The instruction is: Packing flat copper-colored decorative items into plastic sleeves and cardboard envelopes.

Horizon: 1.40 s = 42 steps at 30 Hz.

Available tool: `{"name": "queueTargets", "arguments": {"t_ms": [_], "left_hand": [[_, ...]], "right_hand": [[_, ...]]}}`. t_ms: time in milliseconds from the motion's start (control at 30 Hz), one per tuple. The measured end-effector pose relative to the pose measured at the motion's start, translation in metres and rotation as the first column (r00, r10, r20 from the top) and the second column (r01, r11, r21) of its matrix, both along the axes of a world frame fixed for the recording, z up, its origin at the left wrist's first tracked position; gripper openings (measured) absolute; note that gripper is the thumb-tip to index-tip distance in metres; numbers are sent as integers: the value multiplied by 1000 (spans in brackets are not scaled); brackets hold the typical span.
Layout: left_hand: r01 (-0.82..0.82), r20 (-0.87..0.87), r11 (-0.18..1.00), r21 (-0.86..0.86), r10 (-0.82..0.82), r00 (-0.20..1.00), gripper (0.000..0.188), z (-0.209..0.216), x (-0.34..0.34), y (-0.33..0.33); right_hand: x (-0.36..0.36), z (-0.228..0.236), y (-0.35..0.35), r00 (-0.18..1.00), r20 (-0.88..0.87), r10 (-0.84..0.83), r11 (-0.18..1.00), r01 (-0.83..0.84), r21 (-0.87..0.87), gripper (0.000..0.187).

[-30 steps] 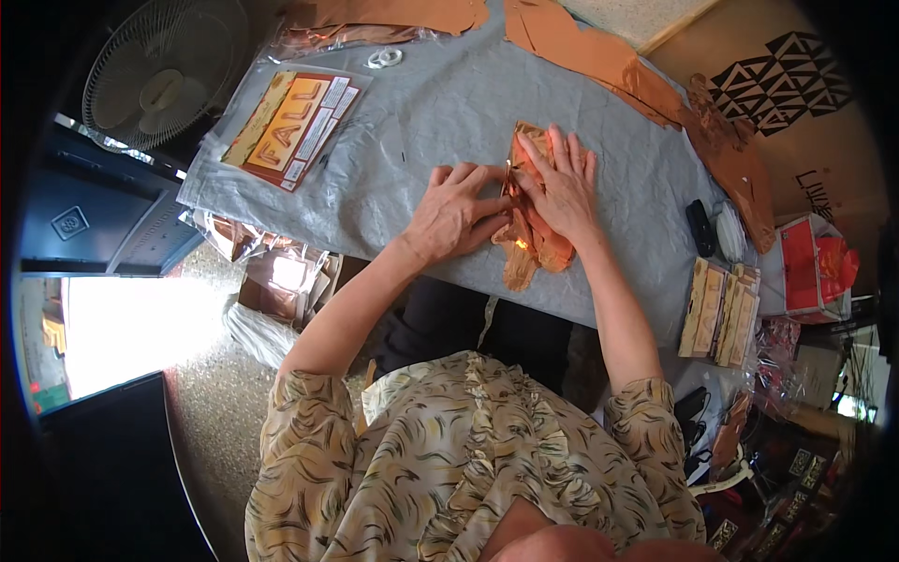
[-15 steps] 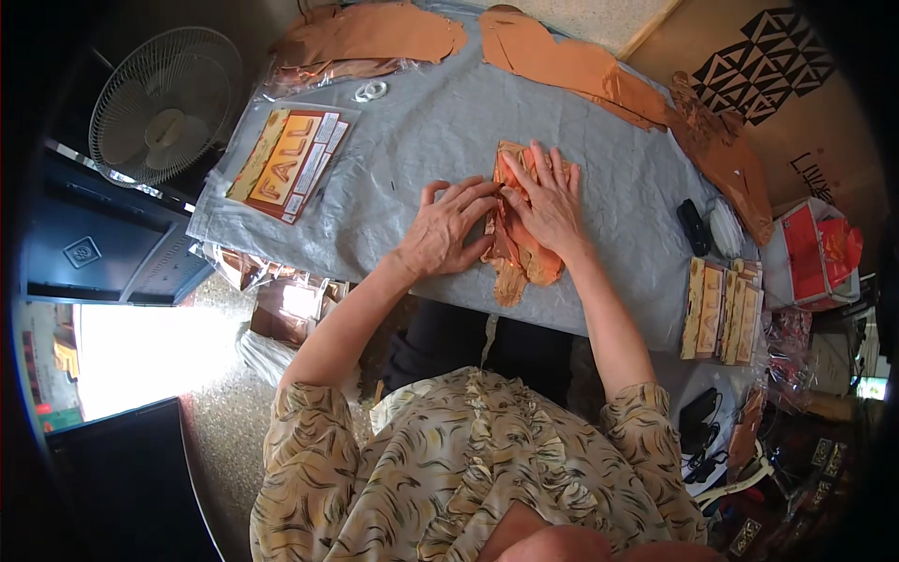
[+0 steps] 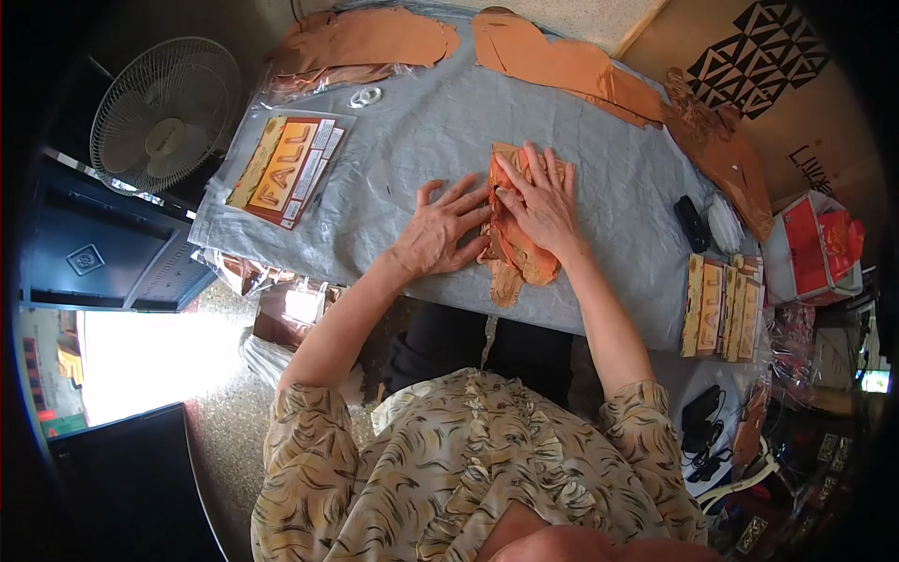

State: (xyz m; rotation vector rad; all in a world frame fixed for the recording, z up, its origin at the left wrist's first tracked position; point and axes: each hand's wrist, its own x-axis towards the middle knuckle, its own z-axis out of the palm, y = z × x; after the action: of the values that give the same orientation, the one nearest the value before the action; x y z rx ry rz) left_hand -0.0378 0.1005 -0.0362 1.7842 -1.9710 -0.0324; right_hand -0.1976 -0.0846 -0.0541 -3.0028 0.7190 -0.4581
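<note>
Fingers (image 3: 536,167) spread, two hands (image 3: 433,238) (image 3: 551,225) touch one crumpled copper-coloured foil piece (image 3: 536,266).

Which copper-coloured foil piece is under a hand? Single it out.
The folded foil piece at the near side of the table, with the right hand flat on it. The other foil pieces line the far and right edges, untouched.

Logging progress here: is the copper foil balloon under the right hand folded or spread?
Folded: the copper foil balloon lies as a compact, creased, layered bundle beneath the flattened right hand.
</note>
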Motion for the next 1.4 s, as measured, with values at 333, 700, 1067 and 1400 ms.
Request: {"name": "queueTargets", "arguments": {"t_ms": [333,700,1067,1400], "left_hand": [[19,-26,997,-71,-21,999,39,5,-1,0],[33,-165,993,-116,-52,985,39,12,35,-31],[-93,76,996,-20,94,993,52,-18,56,-85],[-82,88,996,-30,84,993,51,-17,56,-80]], "right_hand": [[-1,-3,0,1000,18,-9,999,9,-51,56],[1,6,2,999,-34,-2,1000,2,-18,61],[-1,4,0,995,-97,7,1000,-5,22,65],[-1,2,-1,995,-95,9,1000,-8,15,64]]}}
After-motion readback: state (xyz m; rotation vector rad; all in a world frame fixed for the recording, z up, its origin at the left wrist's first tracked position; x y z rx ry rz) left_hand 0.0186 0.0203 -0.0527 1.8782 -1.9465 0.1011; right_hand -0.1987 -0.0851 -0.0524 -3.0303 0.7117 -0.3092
